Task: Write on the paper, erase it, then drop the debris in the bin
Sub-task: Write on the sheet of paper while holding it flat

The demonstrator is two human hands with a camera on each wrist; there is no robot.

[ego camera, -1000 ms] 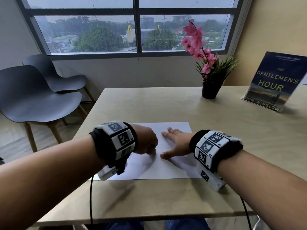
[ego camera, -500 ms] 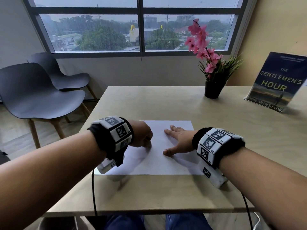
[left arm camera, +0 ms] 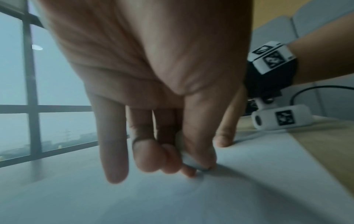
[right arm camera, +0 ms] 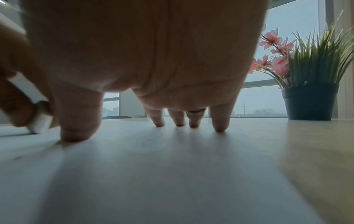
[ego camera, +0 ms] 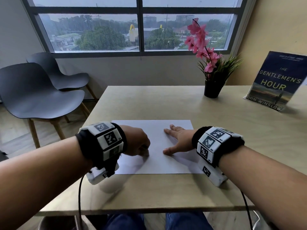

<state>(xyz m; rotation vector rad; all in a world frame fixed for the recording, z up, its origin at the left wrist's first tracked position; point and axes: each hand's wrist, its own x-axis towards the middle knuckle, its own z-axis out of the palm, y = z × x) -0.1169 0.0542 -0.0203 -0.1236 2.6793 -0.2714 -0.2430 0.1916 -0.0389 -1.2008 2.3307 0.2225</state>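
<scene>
A white sheet of paper lies flat on the wooden table in front of me. My left hand is curled over its left part and pinches a small white eraser, whose tip touches the sheet. From the right wrist view the eraser shows at the far left, against the paper. My right hand lies spread on the sheet's right half, its fingertips pressing down. A few dark specks sit on the paper near them. No bin can be made out.
A black pot with pink flowers and grass stands at the table's far side. A book stands propped at the far right. Two grey chairs sit left of the table, under the window.
My left hand with the eraser has shifted slightly back and forth over the paper's left part. The right hand has stayed pressed on the sheet.
</scene>
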